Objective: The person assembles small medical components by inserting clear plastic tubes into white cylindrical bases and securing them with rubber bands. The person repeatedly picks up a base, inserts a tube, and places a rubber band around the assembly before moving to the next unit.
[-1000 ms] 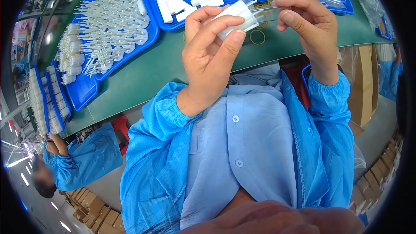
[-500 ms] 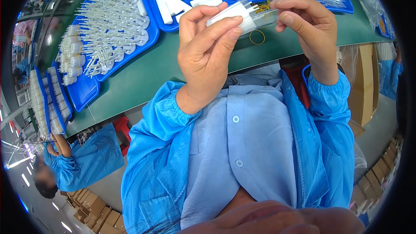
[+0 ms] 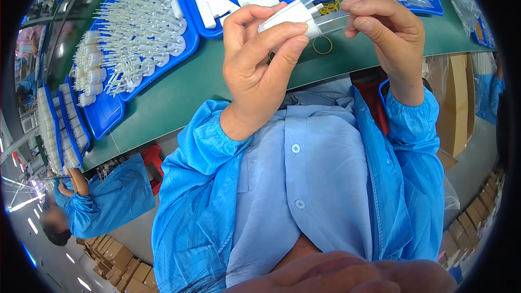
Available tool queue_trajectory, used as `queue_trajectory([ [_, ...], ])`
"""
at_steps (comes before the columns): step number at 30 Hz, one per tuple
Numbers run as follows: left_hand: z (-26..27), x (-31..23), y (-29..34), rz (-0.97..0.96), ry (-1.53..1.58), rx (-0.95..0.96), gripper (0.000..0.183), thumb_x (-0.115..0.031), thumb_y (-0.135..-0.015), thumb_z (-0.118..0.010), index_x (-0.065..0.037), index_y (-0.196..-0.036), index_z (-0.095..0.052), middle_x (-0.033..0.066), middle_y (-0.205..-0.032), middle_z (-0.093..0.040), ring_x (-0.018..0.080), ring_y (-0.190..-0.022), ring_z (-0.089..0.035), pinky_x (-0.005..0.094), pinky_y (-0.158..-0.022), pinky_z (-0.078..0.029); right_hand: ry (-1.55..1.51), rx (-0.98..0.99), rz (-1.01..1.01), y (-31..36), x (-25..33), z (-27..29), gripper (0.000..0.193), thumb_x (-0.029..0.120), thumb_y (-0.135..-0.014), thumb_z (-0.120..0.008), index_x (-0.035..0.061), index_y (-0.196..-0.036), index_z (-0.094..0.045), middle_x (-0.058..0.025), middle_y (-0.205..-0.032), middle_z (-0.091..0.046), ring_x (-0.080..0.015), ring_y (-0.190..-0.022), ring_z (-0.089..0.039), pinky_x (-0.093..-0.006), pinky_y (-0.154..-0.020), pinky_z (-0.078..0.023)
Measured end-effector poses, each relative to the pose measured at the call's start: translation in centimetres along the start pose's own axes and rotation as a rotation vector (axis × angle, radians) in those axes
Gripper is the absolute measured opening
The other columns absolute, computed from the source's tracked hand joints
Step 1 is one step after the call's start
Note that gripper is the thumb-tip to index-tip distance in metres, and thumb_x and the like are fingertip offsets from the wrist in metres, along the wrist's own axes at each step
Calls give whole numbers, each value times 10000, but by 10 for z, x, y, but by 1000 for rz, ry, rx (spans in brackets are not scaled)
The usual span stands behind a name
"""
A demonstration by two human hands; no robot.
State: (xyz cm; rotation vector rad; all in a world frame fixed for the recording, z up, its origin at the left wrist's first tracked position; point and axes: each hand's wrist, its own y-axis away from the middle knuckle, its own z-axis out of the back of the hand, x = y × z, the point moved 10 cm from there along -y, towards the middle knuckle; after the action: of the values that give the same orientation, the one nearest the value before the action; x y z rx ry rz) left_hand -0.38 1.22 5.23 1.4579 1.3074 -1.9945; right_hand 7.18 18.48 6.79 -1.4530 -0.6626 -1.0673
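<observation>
Above the green table, my left hand (image 3: 260,65) is closed around a white cylinder (image 3: 290,17) with clear plastic strips along its sides. Two thin white prongs poke out of the cylinder's right end. My right hand (image 3: 385,32) pinches the outer end of a clear plastic strip (image 3: 332,20), whose other end lies against the cylinder. On the table just below the strip is a yellow rubber band (image 3: 322,45). More yellow bands (image 3: 329,7) lie behind the strip, partly hidden.
A blue tray (image 3: 209,33) of loose white cylinders stands ahead. To its left, another blue tray (image 3: 191,43) carries many white pronged parts (image 3: 144,27). Clear strips fill a blue tray (image 3: 434,6) at the far right. Another person (image 3: 103,201) works at the lower left.
The clear strip in my right hand has shifted slightly up against the cylinder. The cylinder has tilted a little, and both hands stay nearly in place.
</observation>
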Motion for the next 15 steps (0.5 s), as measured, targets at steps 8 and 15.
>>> queue_trajectory([
  [8, 2, 0, -3, 28, 2, -25, 182, 17, -732, -782, -24, -900, -725, 83, -1139, -419, 275, -1084, -576, 352, -905, -519, 12, 45, 27, 1, 5, -5, 141, -11, -879, -594, -19, -1007, -654, -179, -1069, -612, -196, -802, -632, -294, -703, -543],
  [15, 1, -5, -3, -24, -16, -14, 180, 24, -727, -781, -17, -892, -724, 87, -1131, -425, 276, -1058, -590, 349, -896, -518, 50, -20, -65, -1, 9, -5, 128, -7, -878, -602, -27, -991, -658, -173, -1053, -620, -187, -814, -636, -277, -698, -541],
])
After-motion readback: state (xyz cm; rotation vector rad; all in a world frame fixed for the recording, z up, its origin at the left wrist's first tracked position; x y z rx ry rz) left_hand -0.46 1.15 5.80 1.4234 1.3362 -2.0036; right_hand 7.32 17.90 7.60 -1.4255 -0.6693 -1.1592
